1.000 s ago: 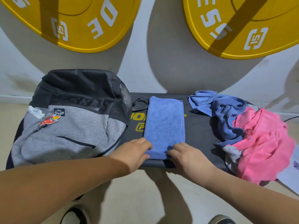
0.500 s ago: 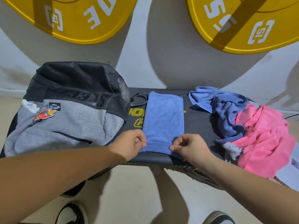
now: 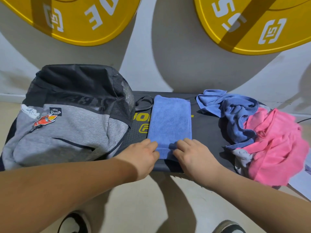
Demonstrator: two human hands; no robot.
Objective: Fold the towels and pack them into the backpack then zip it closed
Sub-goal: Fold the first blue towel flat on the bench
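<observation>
A blue towel (image 3: pixel 170 121), folded into a long strip, lies on a black platform (image 3: pixel 207 132). My left hand (image 3: pixel 143 153) pinches its near left corner and my right hand (image 3: pixel 193 153) pinches its near right corner, so the near edge is slightly turned up. To the left, a grey and black backpack (image 3: pixel 67 128) lies on its back with its zip facing me; I cannot tell whether it is open. At the right sits an unfolded heap: a crumpled blue towel (image 3: pixel 235 108), a pink towel (image 3: pixel 276 145) and a bit of pale grey cloth (image 3: pixel 242 157).
Two big yellow weight plates (image 3: pixel 80 19) (image 3: pixel 252 22) lean on the wall behind the platform. A black strap loop (image 3: pixel 143 103) lies between backpack and towel. My shoes (image 3: pixel 74 222) (image 3: pixel 228 227) stand on the floor below. White paper (image 3: pixel 301 182) lies at the far right.
My hands went from lying on the towel's near end to pinching its near corners, and they still hold there. The camera shifted slightly.
</observation>
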